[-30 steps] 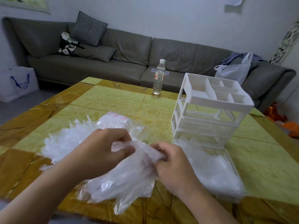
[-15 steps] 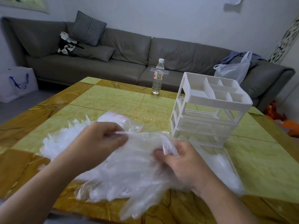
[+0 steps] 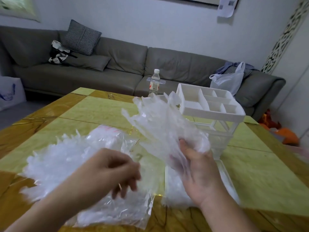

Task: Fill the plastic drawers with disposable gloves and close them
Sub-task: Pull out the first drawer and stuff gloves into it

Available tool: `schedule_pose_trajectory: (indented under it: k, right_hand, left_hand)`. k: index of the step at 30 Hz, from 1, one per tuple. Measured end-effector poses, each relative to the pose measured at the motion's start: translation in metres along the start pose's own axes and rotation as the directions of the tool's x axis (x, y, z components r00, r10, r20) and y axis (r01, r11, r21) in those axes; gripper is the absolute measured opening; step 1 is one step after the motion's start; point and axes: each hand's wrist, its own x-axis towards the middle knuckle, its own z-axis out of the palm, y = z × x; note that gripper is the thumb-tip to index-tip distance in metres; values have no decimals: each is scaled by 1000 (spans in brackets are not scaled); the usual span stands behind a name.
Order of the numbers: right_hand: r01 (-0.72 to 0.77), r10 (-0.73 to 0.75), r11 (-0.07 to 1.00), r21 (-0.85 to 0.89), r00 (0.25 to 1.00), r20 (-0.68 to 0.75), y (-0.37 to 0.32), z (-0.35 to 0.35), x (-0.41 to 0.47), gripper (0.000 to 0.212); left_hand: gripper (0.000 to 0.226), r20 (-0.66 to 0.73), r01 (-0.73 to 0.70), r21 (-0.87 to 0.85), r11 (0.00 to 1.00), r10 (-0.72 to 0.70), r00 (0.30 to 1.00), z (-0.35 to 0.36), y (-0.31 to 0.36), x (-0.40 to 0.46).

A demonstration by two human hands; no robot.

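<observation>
The right hand [image 3: 199, 171] holds a bunch of gloves [image 3: 160, 124], fingers curled round its lower end. The bunch slants up and away to the left, above the worktop [image 3: 100, 108]. The open drawer [image 3: 224, 174] lies directly under this hand, so the right hand is the nearer one. The left hand [image 3: 115, 169] hovers over the bag [image 3: 93, 203], fingers loosely bent, holding nothing. Half a second ago both hands gripped the bunch low over the bag; now the left has let go.

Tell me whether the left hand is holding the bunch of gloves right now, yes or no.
No: the right hand grips the bunch of gloves, while the left hand hangs loosely curled over the bag, holding nothing.
</observation>
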Motion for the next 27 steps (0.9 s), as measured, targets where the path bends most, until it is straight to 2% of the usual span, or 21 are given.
schedule_pose_trajectory:
  k: [1, 2, 3, 4, 6, 8, 10, 11, 13, 18, 19, 21, 23, 25, 27]
  right_hand:
    - [29, -30, 999, -25, 999, -28, 5, 2, -1, 11]
    - [56, -61, 996, -75, 996, -62, 11, 4, -3, 9]
    - [85, -98, 986, -140, 991, -86, 16, 7, -6, 8]
    - [112, -133, 973, -203, 987, -93, 22, 9, -9, 8]
    - [172, -193, 945, -279, 980, -51, 29, 16, -18, 9]
    - [224, -238, 921, -318, 971, -5, 33, 22, -26, 16]
    - [255, -265, 912, -322, 964, 14, 35, 24, -28, 28]
    - [261, -270, 914, -310, 963, 13, 36, 24, -27, 31]
    - [237, -250, 934, -267, 968, -13, 33, 21, -25, 30]
    - [114, -109, 976, -184, 993, 40, 15, 8, -13, 8]
    - [111, -103, 976, -186, 993, 53, 13, 4, -9, 7]
    - [111, -102, 971, -211, 993, 52, 11, -4, -2, 9]
    - [92, -75, 959, -270, 995, 72, 10, -9, 2, 12]
    - [42, 6, 939, -342, 990, 138, 7, -12, 2, 14]
    - [-7, 115, 903, -429, 967, 226, 3, -14, 0, 20]
  left_hand:
    - [13, 132, 34, -18, 999, -31, 991, 13, -1, -1]
    - [28, 183, 51, -32, 998, -45, 982, 26, -5, -2]
    - [47, 175, 49, -81, 996, -34, 984, 39, -10, -2]
    - [60, 134, 32, -156, 987, -11, 991, 51, -12, 0]
    - [59, -20, -34, -345, 938, 29, 999, 72, -8, 4]
    - [42, -226, -72, -521, 851, -56, 972, 81, -1, 7]
    - [15, -370, -90, -588, 804, -169, 913, 83, -1, 9]
    - [10, -406, -83, -589, 804, -205, 890, 80, -1, 10]
    - [20, -431, -75, -552, 831, -207, 878, 71, -5, 11]
    - [24, -404, -100, -252, 963, -11, 915, 46, -5, 7]
    - [22, -398, -103, -246, 964, -4, 917, 42, -6, 7]
    - [14, -405, -122, -356, 926, -35, 914, 32, -7, 10]
    - [21, -434, -135, -436, 890, -77, 898, 26, -9, 14]
    - [24, -455, -144, -421, 896, -72, 887, 22, -9, 15]
    - [30, -422, -140, -319, 937, -8, 907, 19, -10, 14]
